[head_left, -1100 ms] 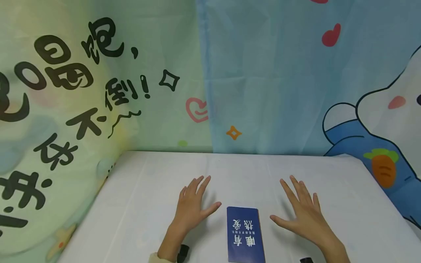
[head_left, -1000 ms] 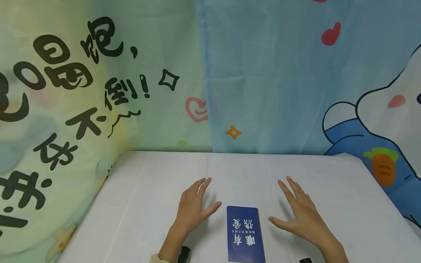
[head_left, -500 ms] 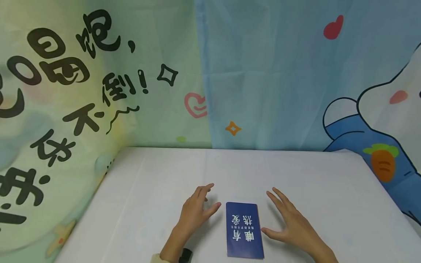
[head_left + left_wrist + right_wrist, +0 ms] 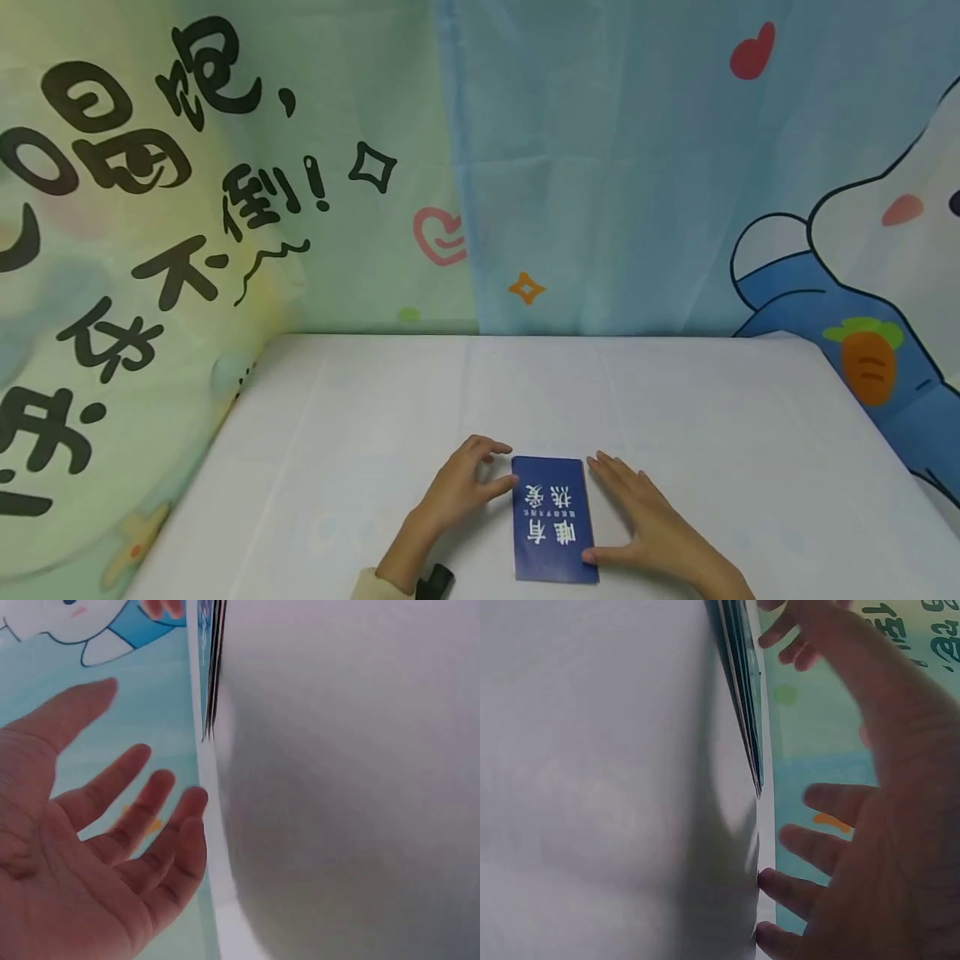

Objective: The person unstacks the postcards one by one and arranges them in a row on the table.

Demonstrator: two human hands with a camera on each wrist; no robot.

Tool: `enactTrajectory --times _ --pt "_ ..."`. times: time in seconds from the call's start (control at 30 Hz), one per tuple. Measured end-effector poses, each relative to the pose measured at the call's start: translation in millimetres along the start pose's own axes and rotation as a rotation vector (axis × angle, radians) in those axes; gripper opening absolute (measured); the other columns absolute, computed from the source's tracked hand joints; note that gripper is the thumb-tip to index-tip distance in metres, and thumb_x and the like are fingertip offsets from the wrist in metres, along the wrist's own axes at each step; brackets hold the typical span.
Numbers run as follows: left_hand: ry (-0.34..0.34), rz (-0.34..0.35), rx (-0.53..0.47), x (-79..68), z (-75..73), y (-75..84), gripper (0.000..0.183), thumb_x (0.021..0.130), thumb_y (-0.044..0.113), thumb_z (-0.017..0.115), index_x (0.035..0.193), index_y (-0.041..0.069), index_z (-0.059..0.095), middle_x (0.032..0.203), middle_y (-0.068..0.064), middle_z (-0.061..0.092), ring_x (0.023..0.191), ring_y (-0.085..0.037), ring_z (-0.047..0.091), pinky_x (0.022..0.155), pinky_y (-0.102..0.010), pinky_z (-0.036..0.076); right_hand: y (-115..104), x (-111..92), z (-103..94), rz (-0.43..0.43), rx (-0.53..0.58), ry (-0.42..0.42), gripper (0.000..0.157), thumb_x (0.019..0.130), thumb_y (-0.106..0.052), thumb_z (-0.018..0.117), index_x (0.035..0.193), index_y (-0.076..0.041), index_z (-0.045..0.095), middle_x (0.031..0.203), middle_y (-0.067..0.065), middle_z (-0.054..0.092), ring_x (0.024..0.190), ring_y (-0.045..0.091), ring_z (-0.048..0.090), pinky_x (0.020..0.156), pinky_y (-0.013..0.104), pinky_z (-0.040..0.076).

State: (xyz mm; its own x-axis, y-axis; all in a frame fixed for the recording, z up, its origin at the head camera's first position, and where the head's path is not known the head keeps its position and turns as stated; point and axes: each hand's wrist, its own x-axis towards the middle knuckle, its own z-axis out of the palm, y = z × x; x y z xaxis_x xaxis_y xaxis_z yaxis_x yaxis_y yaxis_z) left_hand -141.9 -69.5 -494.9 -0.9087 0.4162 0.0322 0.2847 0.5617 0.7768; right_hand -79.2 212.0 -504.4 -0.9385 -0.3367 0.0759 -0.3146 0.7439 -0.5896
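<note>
A dark blue leaflet [image 4: 553,518] with white characters lies flat on the white table; both wrist views show its edge as several thin layers. My left hand [image 4: 463,485] is at its left side, thumb tip by the left edge, fingers loosely bent. In the left wrist view nothing lies between the thumb and fingers of this hand [image 4: 105,847]. On the right side my right hand [image 4: 647,532] has its fingers spread, and its thumb tip overlaps the leaflet's near right corner in the head view. The right wrist view shows these fingers [image 4: 810,847] apart from the layered edge [image 4: 742,697].
The white-covered table [image 4: 375,400] extends around the leaflet. Behind it hangs a printed cloth backdrop [image 4: 637,192] with black characters at left and a cartoon animal at right. A small black device [image 4: 435,582] sits at the left wrist.
Both hands have come down and inward toward the leaflet, the right hand moving furthest left. The left fingers have bent more. The head view has tilted slightly; the leaflet still lies on the table.
</note>
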Motion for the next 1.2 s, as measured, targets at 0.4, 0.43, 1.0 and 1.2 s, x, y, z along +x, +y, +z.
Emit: enactTrajectory --times 0.4,0.43,1.0,1.2 --pt "-0.087 -0.048 -0.010 6.5 11.5 -6.4 0.062 0.081 0.029 0.079 0.130 -0.001 0.055 0.124 -0.011 0.050 0.118 -0.029 0.045 0.104 -0.048 0.041 6.1 -1.5 5.1 -0.013 -0.039 -0.084 0.107 0.060 -0.072 0.077 0.145 -0.015 0.047 0.155 0.018 0.032 0.142 0.049 0.018 0.116 0.062 0.005" --pt "-0.084 -0.051 0.002 6.6 12.7 -5.7 0.061 0.081 0.028 0.080 0.129 -0.001 0.056 0.126 -0.011 0.049 0.119 -0.030 0.044 0.104 -0.048 0.041 6.6 -1.1 5.6 -0.005 -0.040 -0.093 0.107 0.059 -0.072 0.077 0.145 -0.016 0.046 0.156 0.017 0.031 0.142 0.049 0.017 0.116 0.062 0.004" --pt "0.042 -0.071 -0.021 5.0 23.2 -0.7 0.045 0.075 0.015 0.084 0.112 0.001 0.062 0.112 -0.007 0.051 0.109 -0.026 0.050 0.100 -0.042 0.044 5.8 -1.8 3.5 0.023 -0.063 -0.126 0.107 0.060 -0.073 0.076 0.146 -0.018 0.045 0.158 0.014 0.027 0.144 0.046 0.014 0.115 0.064 0.004" --pt "0.021 -0.055 -0.110 7.3 22.9 -2.0 0.042 0.076 0.010 0.083 0.109 -0.001 0.058 0.097 -0.004 0.058 0.088 -0.017 0.056 0.080 -0.027 0.050 3.4 -1.1 0.9 0.039 -0.077 -0.150 0.110 0.058 -0.074 0.076 0.147 -0.018 0.044 0.158 0.015 0.026 0.144 0.046 0.013 0.112 0.069 0.007"
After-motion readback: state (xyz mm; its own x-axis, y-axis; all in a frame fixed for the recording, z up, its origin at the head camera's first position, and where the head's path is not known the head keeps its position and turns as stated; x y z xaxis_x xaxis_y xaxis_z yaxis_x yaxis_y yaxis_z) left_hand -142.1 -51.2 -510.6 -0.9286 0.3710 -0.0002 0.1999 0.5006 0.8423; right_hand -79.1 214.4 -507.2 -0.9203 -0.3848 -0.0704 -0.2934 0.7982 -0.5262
